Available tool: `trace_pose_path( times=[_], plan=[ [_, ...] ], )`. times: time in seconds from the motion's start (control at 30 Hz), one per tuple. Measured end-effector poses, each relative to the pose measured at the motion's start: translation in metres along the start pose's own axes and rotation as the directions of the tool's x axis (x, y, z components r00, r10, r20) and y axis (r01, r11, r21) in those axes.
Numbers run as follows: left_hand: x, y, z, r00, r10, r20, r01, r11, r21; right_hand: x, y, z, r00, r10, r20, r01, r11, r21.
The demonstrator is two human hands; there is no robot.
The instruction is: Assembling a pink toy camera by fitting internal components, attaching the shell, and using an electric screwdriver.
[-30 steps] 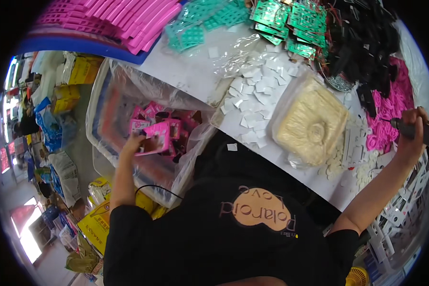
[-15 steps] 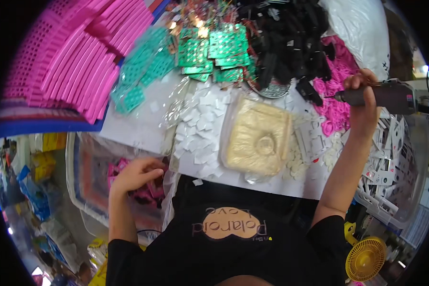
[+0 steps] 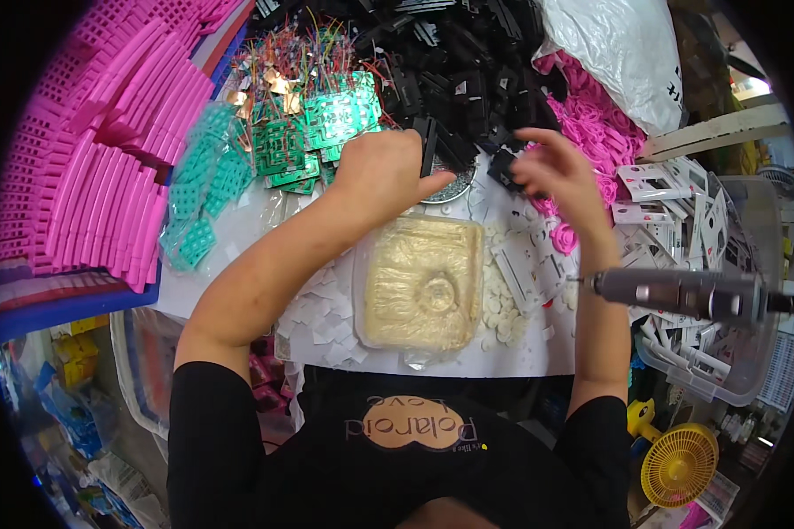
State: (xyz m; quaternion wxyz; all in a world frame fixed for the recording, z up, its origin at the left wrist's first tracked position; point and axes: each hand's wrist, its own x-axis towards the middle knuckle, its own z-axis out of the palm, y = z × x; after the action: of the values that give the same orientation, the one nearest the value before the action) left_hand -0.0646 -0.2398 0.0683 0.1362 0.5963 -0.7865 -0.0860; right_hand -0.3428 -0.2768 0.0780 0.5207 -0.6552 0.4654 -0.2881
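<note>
My left hand is at the near edge of a heap of black plastic parts, its fingers curled and mostly hidden under it. A long black plastic part stands up against those fingers, above the outstretched thumb. My right hand is open, its fingers apart, beside a small black block and touching nothing I can make out. Over my right forearm, a grey electric screwdriver hovers sideways, out of my hand. Below my hands lies a clear tub with a wrapped, yellowish block.
Green circuit boards with wires lie left of the heap, by bagged teal keypads and stacked pink panels. White squares and pink loops are scattered about. A bin of white panels stands right, above a yellow fan.
My left hand has come up from the bin at the lower left to the black heap. My right hand has let go of the screwdriver and moved left. The view has shifted.
</note>
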Motion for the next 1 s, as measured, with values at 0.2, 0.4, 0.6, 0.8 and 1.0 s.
trace_pose_path(
  times=[0.2, 0.4, 0.6, 0.8, 1.0],
  plan=[
    [0.016, 0.006, 0.005, 0.994, -0.103, 0.035, 0.103, 0.995, 0.003, 0.026, -0.007, 0.067, 0.965, -0.216, -0.148, 0.018, 0.620, -0.784],
    [0.023, 0.001, 0.006, 0.979, -0.201, -0.044, 0.196, 0.976, -0.098, 0.050, 0.006, 0.065, 0.901, -0.401, -0.167, 0.120, 0.599, -0.792],
    [0.020, 0.013, 0.011, 0.973, -0.193, -0.125, 0.176, 0.975, -0.132, 0.074, 0.008, 0.058, 0.772, -0.620, -0.137, 0.297, 0.543, -0.785],
    [0.027, 0.015, 0.020, 0.963, -0.265, -0.058, 0.254, 0.955, -0.150, 0.090, 0.013, 0.048, 0.725, -0.657, -0.207, 0.312, 0.582, -0.751],
    [0.032, -0.027, 0.014, 0.925, -0.381, 0.000, 0.253, 0.613, -0.749, 0.121, 0.011, 0.023, 0.781, -0.489, -0.389, 0.248, 0.814, -0.526]
  ],
)
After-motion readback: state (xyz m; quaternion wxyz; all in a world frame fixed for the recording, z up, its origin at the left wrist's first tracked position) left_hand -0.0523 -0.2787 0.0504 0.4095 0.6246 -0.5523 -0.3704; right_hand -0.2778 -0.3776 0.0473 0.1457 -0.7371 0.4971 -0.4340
